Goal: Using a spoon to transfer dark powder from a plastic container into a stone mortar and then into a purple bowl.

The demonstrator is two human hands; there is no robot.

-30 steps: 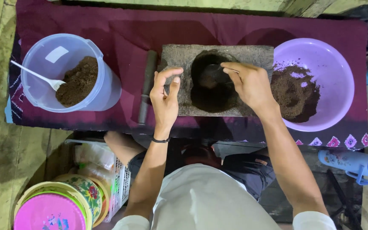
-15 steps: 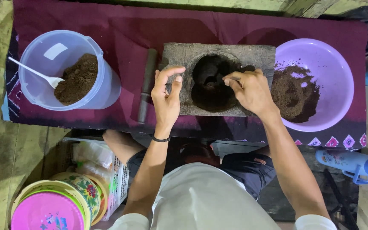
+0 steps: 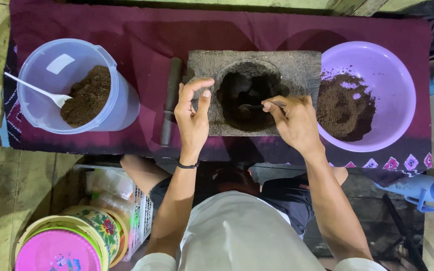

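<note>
A grey stone mortar block [image 3: 302,65] lies on a maroon cloth, its round hollow [image 3: 247,98] dark with brown powder. My right hand [image 3: 293,122] grips a metal spoon [image 3: 257,106] whose bowl reaches into the hollow. My left hand [image 3: 193,118] rests at the block's left edge, fingers curled and apart, holding nothing. A dark stone pestle [image 3: 170,100] lies just left of the block.
A clear blue tub [image 3: 51,65] at the left holds brown powder and a white plastic spoon [image 3: 36,90]. A purple bowl [image 3: 377,60] of powder stands at the right. Colourful lidded tins [image 3: 61,246] and a white crate sit below left; a blue bottle [image 3: 423,190] lies lower right.
My right hand has drawn back from over the hollow toward me and now holds the spoon with its bowl in the hollow. My left hand has hardly moved.
</note>
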